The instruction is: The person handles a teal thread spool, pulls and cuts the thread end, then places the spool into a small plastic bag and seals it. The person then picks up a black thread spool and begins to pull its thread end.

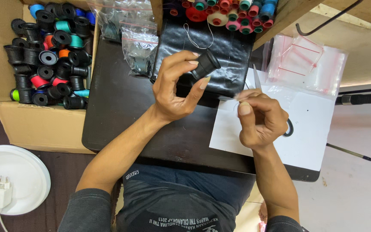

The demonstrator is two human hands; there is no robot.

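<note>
cardboard box of spools [39, 124], white plate [22, 172], charger [1, 193]

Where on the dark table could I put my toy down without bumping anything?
The dark table is bare between the cardboard box and the left hand, and along its near edge. The white paper is bare beyond the right hand. The far side is crowded with plastic bags and a black pouch.

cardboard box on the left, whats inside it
The cardboard box holds loose thread spools, mostly black, some teal, red, orange, blue and green. Lower layers and the box floor are covered.
</note>
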